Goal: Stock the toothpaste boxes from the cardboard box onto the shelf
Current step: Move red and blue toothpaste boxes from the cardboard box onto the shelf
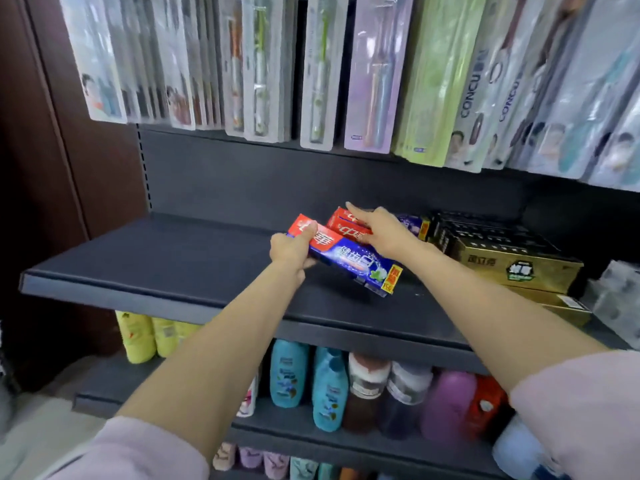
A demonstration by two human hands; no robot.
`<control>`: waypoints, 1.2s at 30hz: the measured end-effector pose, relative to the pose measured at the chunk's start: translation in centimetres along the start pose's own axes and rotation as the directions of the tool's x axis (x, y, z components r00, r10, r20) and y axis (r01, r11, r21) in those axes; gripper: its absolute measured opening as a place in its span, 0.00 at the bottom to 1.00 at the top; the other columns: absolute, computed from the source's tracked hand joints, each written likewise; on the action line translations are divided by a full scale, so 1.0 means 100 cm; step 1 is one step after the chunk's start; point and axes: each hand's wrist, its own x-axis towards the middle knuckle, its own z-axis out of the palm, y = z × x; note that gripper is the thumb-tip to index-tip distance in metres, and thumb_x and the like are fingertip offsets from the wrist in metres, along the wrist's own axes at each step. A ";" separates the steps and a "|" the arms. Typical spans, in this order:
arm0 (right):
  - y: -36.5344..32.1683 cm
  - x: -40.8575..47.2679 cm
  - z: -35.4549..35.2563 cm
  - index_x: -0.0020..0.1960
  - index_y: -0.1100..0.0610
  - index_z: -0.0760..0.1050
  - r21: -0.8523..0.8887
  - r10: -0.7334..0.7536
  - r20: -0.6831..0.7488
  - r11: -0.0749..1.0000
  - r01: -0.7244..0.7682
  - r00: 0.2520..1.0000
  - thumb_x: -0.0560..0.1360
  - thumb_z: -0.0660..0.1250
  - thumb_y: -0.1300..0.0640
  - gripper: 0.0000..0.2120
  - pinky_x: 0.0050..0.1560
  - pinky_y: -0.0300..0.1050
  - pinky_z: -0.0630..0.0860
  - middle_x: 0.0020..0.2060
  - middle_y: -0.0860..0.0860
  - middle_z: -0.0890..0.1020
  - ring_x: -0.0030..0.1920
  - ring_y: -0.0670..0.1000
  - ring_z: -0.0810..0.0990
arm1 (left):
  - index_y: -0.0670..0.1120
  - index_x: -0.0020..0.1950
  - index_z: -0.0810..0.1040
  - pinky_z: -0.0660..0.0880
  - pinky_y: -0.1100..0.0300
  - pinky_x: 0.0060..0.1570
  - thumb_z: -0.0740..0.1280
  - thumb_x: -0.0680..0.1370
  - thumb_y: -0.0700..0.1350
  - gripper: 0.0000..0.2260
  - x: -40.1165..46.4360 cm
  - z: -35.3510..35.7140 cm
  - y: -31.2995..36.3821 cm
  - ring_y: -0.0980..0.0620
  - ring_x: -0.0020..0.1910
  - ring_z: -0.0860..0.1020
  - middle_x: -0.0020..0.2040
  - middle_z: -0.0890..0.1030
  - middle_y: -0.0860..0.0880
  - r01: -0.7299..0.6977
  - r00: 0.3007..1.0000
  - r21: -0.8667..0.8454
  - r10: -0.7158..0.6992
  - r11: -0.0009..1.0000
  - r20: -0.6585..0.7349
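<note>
The left hand [291, 249] is gripping a red-and-blue toothpaste box [346, 258] near its red end, thumb laid across the top face and fingers curling underneath, so the long box is hanging tilted just above the dark shelf [138, 268] with its far end dipping toward the shelf's front. Holding it at one end seems meant to leave the rest of the box free to slide in. Just beyond that grip, the right hand [379, 232] is resting flat, fingers straight, on a second red toothpaste box [349, 223] lying on the shelf, probably steadying or nudging it back to make a neat row. Past the right hand, gold toothpaste cartons [512, 265] are sitting already stocked. The cardboard box is out of view. Above the hands, packaged toothbrushes [322, 71] are hanging.
</note>
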 end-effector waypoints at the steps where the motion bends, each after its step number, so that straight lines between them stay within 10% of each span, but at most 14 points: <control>1: 0.005 0.008 0.002 0.75 0.41 0.52 -0.056 0.009 0.017 0.998 -0.008 1.000 0.79 0.61 0.57 0.31 0.67 0.61 0.65 0.64 0.61 0.67 0.65 0.63 0.68 | 0.36 0.57 0.70 0.81 0.55 0.33 0.72 0.73 0.46 0.20 0.008 0.001 -0.001 0.43 0.53 0.82 0.58 0.79 0.38 0.011 1.000 -0.005 -0.011 1.000 -0.007; 7: 0.032 0.051 0.020 0.74 0.37 0.55 -0.196 0.064 -0.004 0.979 -0.063 0.998 0.79 0.59 0.58 0.29 0.64 0.57 0.68 0.63 0.57 0.69 0.66 0.61 0.69 | 0.37 0.62 0.68 0.78 0.59 0.28 0.70 0.75 0.46 0.22 0.053 0.011 -0.007 0.47 0.48 0.79 0.59 0.78 0.40 0.041 0.999 0.027 -0.041 0.999 0.022; 11: 0.046 0.068 0.043 0.73 0.57 0.61 0.402 0.202 -0.002 0.897 -0.184 0.979 0.78 0.61 0.58 0.24 0.54 0.30 0.70 0.51 0.47 0.69 0.67 0.59 0.69 | 0.40 0.57 0.65 0.79 0.52 0.45 0.69 0.76 0.45 0.17 0.074 0.017 -0.018 0.47 0.51 0.79 0.59 0.77 0.41 0.059 0.997 0.039 -0.061 0.998 0.047; 13: 0.053 0.074 0.053 0.70 0.64 0.65 0.391 0.284 -0.006 0.883 -0.259 0.959 0.78 0.59 0.64 0.20 0.34 0.16 0.63 0.46 0.46 0.69 0.61 0.58 0.73 | 0.38 0.61 0.67 0.80 0.51 0.44 0.70 0.75 0.45 0.20 0.082 0.018 -0.021 0.46 0.52 0.80 0.59 0.78 0.40 0.064 0.996 0.039 -0.066 0.997 0.058; 16: 0.061 0.073 0.049 0.61 0.67 0.72 0.181 0.286 -0.020 0.943 -0.278 0.958 0.77 0.60 0.67 0.13 0.40 0.31 0.74 0.47 0.52 0.73 0.45 0.52 0.77 | 0.37 0.61 0.67 0.80 0.52 0.42 0.70 0.75 0.44 0.20 0.088 0.021 -0.025 0.46 0.49 0.80 0.58 0.78 0.39 0.075 0.995 0.010 -0.075 0.997 0.071; 19: 0.068 0.074 0.044 0.59 0.64 0.75 -0.104 0.288 0.002 0.953 -0.286 0.958 0.75 0.63 0.68 0.13 0.58 0.51 0.76 0.60 0.59 0.75 0.57 0.60 0.77 | 0.41 0.57 0.65 0.79 0.50 0.46 0.69 0.76 0.44 0.17 0.087 0.026 -0.024 0.47 0.48 0.79 0.58 0.78 0.40 0.073 0.996 -0.010 -0.073 0.997 0.057; 26: 0.051 0.037 0.016 0.66 0.49 0.71 0.362 0.086 0.023 0.928 -0.089 0.996 0.75 0.62 0.39 0.24 0.60 0.43 0.67 0.61 0.46 0.76 0.61 0.48 0.73 | 0.41 0.56 0.63 0.78 0.50 0.47 0.68 0.76 0.44 0.17 0.082 0.041 -0.021 0.46 0.50 0.78 0.57 0.76 0.41 0.096 0.995 -0.096 -0.094 0.991 0.025; 30: 0.053 0.031 0.015 0.71 0.45 0.65 -0.087 -0.010 -0.045 0.996 0.006 0.999 0.70 0.69 0.40 0.32 0.61 0.50 0.71 0.65 0.49 0.74 0.63 0.54 0.74 | 0.36 0.62 0.66 0.79 0.53 0.45 0.67 0.78 0.45 0.19 0.079 0.056 -0.022 0.48 0.49 0.78 0.54 0.76 0.42 0.086 0.988 -0.152 -0.065 0.985 0.137; 36: 0.074 0.049 0.021 0.73 0.47 0.62 -0.259 0.057 -0.293 0.956 -0.137 0.955 0.76 0.66 0.57 0.28 0.71 0.51 0.58 0.73 0.52 0.65 0.71 0.57 0.64 | 0.44 0.66 0.73 0.69 0.50 0.65 0.68 0.75 0.55 0.24 0.095 0.067 -0.022 0.45 0.65 0.72 0.63 0.75 0.44 -0.168 0.983 0.559 0.093 0.812 0.161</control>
